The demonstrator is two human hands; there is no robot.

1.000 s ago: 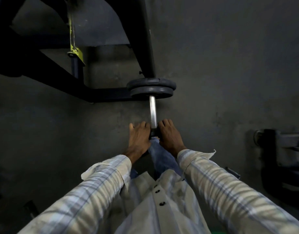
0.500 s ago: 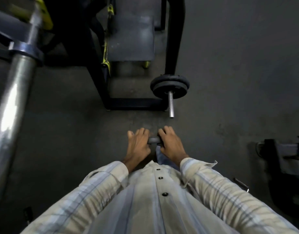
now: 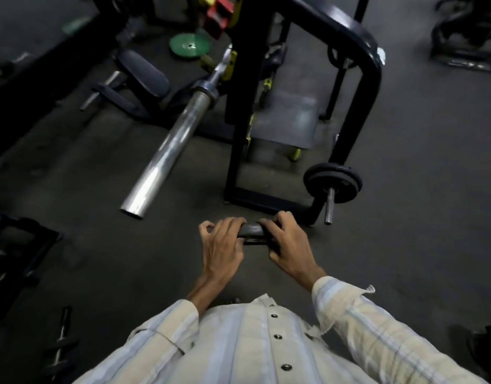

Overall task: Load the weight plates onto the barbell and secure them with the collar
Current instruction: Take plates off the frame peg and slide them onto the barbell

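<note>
I hold a small dark weight plate point(image 3: 251, 233) edge-on in front of my body, with my left hand point(image 3: 220, 245) and my right hand point(image 3: 287, 243) gripping its two sides. The barbell's bare chrome sleeve point(image 3: 169, 148) juts toward me at upper left, its open end about level with my hands and to their left. Two dark plates point(image 3: 333, 182) remain on a short storage peg point(image 3: 329, 206) at the rack's foot, just right of my hands. No collar is recognisable in the view.
The black rack frame point(image 3: 238, 115) stands between the sleeve and the peg. A bench pad point(image 3: 142, 72) and a green plate point(image 3: 190, 45) lie further back. A small dumbbell point(image 3: 60, 339) rests on the floor at lower left; dark equipment point(image 3: 14, 245) stands at the left edge.
The plate has come off the storage peg in both hands and risen toward my chest. My view has lifted, bringing the barbell sleeve and rack into sight.
</note>
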